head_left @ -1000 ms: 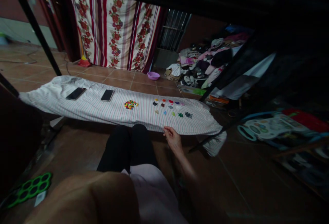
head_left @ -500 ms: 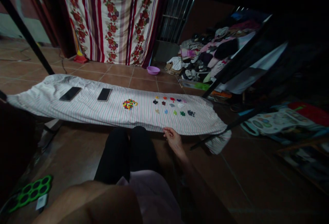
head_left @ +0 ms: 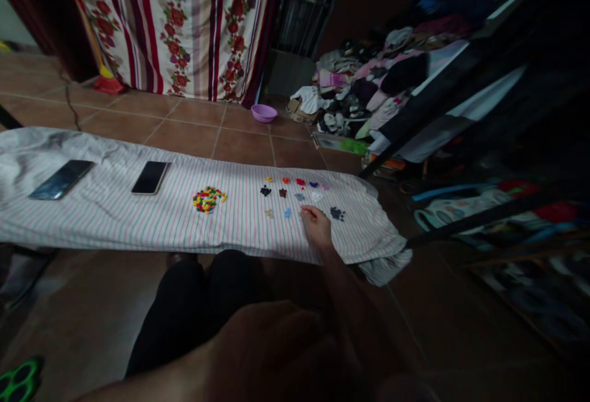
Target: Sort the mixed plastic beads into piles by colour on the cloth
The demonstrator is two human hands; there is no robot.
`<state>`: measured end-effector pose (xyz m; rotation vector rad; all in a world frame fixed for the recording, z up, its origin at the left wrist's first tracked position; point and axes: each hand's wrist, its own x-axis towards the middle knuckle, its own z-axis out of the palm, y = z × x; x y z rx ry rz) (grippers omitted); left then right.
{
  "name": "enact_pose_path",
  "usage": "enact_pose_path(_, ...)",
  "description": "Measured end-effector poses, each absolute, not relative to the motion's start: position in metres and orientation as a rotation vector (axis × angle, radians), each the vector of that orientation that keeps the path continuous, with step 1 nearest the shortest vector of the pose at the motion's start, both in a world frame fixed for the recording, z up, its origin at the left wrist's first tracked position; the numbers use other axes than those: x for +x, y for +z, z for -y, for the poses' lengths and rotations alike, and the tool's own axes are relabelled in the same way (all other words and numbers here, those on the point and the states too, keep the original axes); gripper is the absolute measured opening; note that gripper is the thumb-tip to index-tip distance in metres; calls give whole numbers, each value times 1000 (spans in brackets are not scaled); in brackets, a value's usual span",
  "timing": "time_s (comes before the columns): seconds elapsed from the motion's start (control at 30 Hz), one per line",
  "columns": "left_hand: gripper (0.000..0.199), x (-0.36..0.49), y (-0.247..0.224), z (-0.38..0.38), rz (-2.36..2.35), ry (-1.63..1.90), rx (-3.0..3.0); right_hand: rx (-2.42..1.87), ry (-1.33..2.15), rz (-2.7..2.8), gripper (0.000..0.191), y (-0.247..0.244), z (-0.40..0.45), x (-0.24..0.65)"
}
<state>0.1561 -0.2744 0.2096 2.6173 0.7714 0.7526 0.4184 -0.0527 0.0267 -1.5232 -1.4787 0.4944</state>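
Note:
My right hand is over the right part of the striped cloth, thumb and fingers pinched together. Whatever is between its fingertips is too small to make out. Just left of the fingertips is a light blue pile of small pieces; to the right is a dark grey pile. The hand covers where the light and dark green piles lay. Farther back are small black, brown, orange and red piles. A mixed multicoloured pile lies left. My left hand looms dark and blurred close to the camera, its fingers indistinct.
Two phones, one dark and one pale-edged, lie on the striped cloth. Behind are a purple basin, a floral curtain and heaped clothes. A dark pole slants at the right.
My right hand has moved from the cloth's front edge forward onto it, among the sorted piles. The left arm has shifted right and up in view. The camera has turned slightly right.

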Motion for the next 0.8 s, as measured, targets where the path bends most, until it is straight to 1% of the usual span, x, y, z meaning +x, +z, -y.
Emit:
enact_pose_path(0.1, 8, 177, 193, 242, -661, 638, 2718, -1600, 308, 1610, 27, 23, 11, 437)
enact_pose_path(0.2, 11, 192, 157, 221, -578, 552, 2767, -1722, 185, 1708, 29, 13, -26, 450)
enact_pose_path(0.23, 9, 194, 144, 215, -575, 517, 2772, -1754, 158, 1739, 30, 9, -36, 453)
enact_pose_path(0.3, 4, 193, 123, 201, -634, 549, 2763, -1797, 129, 1788, 30, 0, -54, 457)
enact_pose_path(0.33, 7, 189, 115, 194, -691, 592, 2733, -1810, 125, 1800, 29, -4, -62, 458)
enact_pose_path(0.43, 16, 167, 100, 168, -944, 767, 2544, -1838, 125, 1807, 27, -16, -81, 462)
enact_pose_path(0.5, 24, 142, 92, 150, -1128, 955, 2381, -1854, 128, 1814, 28, -22, -91, 464)
enact_pose_path(0.53, 26, 126, 86, 142, -1216, 1059, 2316, -1858, 130, 1820, 28, -24, -94, 465)
enact_pose_path(0.63, 21, 73, 65, 116, -1654, 1315, 2072, -1849, 131, 1841, 29, -28, -103, 469)
enact_pose_path(0.67, 19, 54, 57, 109, -1815, 1355, 1974, -1840, 129, 1849, 29, -29, -105, 469)
enact_pose_path(0.73, 21, 20, 42, 97, -2110, 1330, 1779, -1823, 124, 1867, 31, -29, -108, 469)
enact_pose_path(0.8, 24, -6, 30, 88, -2300, 1220, 1698, -1813, 110, 1877, 34, -28, -110, 469)
